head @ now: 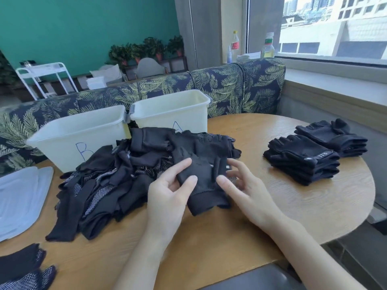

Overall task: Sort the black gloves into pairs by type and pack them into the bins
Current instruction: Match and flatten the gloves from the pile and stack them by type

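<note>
On the wooden table, a black glove lies between both hands — left hand pinching it, right hand loosely spread.

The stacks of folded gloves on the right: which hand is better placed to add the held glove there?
The right hand, probably. It lies on the side of the stacks, with bare table between. The left hand pinches the glove but would cross over.
</note>
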`<state>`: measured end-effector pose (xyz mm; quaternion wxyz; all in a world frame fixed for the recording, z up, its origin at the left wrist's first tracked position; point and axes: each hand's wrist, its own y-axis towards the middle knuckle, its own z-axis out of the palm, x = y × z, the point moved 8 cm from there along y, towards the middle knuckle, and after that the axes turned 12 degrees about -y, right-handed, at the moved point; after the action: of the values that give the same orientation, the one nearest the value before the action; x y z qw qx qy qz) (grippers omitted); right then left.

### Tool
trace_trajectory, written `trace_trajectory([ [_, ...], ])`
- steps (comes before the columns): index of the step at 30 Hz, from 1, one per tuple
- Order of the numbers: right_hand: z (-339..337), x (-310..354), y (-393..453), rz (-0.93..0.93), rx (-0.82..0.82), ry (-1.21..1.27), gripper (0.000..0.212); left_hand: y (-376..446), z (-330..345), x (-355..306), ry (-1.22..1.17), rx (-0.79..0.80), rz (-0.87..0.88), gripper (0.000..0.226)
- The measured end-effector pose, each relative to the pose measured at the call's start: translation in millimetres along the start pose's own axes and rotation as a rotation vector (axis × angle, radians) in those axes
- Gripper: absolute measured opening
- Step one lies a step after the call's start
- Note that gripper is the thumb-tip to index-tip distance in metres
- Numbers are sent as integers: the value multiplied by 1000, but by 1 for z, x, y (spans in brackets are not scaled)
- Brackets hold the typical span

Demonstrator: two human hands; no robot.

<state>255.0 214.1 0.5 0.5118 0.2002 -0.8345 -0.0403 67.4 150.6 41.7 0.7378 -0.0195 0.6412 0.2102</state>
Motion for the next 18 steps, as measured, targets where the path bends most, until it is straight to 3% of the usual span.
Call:
trace_trajectory([
  [5, 16, 6, -16, -60, -1, -241, 62, -28, -26, 25, 202, -47, -71, 37],
  [11, 29, 14, -26, -113, 32, -405, 49, -49, -38, 17, 726, -57, 63, 39],
  [15, 34, 17, -28, -165, 74, -472, 37, -56, -47, 18, 826, -56, 64, 40],
  [18, 34, 17, -27, -184, 72, -479, 34, -60, -46, 11, 856, -4, 253, 35],
])
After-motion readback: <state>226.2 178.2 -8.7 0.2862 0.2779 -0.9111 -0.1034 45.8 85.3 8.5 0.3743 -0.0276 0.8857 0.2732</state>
